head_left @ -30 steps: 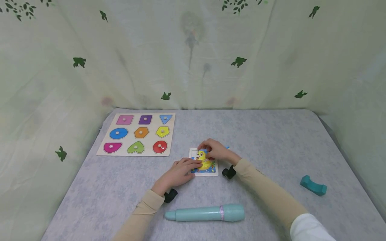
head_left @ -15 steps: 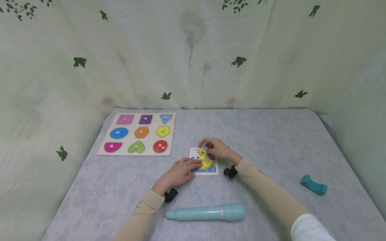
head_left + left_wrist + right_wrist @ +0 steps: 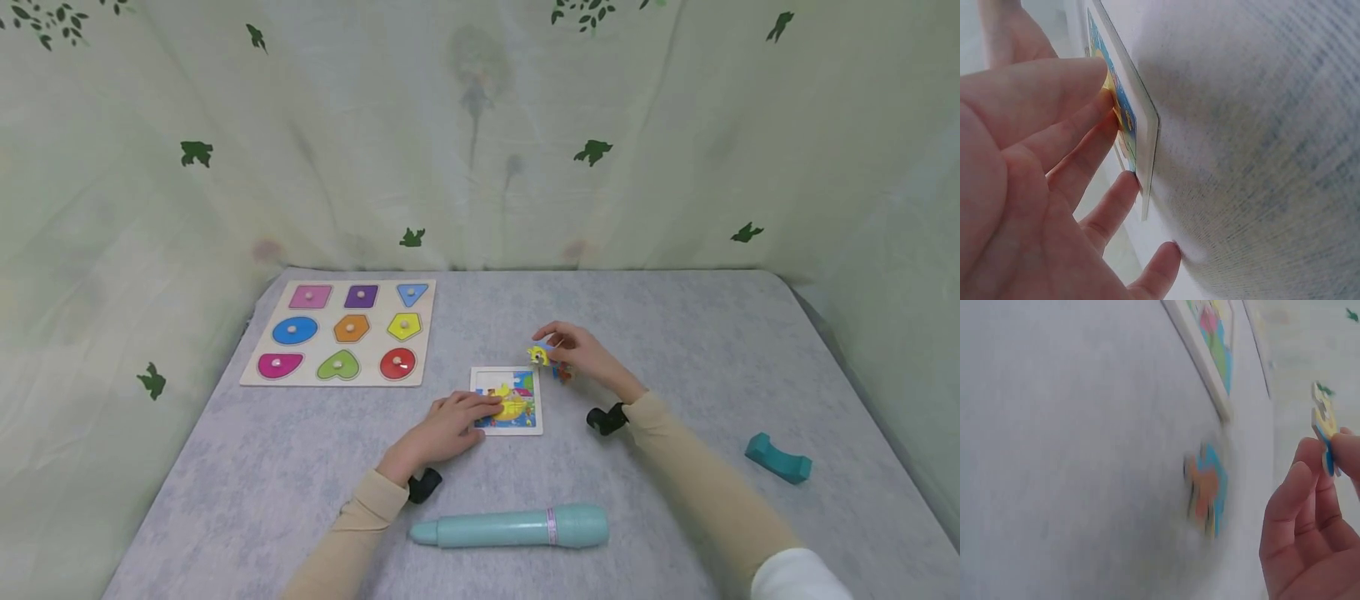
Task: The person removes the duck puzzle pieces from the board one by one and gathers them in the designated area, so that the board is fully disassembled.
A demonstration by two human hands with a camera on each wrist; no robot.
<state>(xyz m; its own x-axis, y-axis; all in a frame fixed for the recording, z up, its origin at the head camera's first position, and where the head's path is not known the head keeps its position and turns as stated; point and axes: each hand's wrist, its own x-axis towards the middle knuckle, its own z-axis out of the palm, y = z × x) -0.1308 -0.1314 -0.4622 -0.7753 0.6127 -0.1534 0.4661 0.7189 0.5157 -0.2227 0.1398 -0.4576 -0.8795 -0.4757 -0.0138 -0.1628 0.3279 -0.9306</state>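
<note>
A small jigsaw puzzle in a white frame (image 3: 525, 432), with a yellow duck picture, lies mid-table. My left hand (image 3: 447, 427) rests on its left part, fingers fairly straight; in the left wrist view, fingertips touch the picture beside the puzzle frame (image 3: 1142, 150). Beyond the frame's far right corner, my right hand (image 3: 592, 364) pinches a jigsaw piece (image 3: 537, 356) with the duck's head on it. Thumb and fingers hold that jigsaw piece (image 3: 1324, 415) raised in the right wrist view. Below it a loose brown-and-blue jigsaw piece (image 3: 1205, 490) lies on the cloth, blurred.
A board of knobbed shapes (image 3: 378, 350) lies at the back left. Near the front is a teal crayon-shaped tube (image 3: 495, 531). A curved teal block (image 3: 780, 460) lies at the right. Patterned curtains (image 3: 480, 167) stand around the table.
My right hand has lifted the duck's head piece out of the puzzle and moved right and away with it. A gap shows in the picture's upper part. My left hand has stayed put.
</note>
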